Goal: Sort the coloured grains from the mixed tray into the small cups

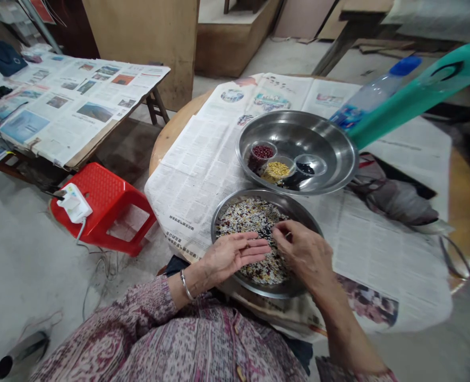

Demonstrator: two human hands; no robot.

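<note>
A steel bowl (214,225) at the near side of the round table holds a mix of white grains and dark, red and yellow beans (254,212). My left hand (235,255) is palm up over the bowl's left part, its fingers stretched out flat. Whether small beans lie on that palm is hard to make out. Just right of its fingertips, my right hand (304,252) hangs low over the mix with thumb and fingers pinched together; anything between them is hidden. Behind, a larger steel basin (330,143) holds clear cups of red beans (262,152), yellow beans (278,170) and black beans (305,168).
Newspaper (203,159) covers the round table. A plastic bottle (368,90), a long green plastic object (418,95), a grey bag (402,201) and glasses (458,260) are at the right. A red stool (103,196) bears a power strip (74,203); a papered table (79,101) stands left.
</note>
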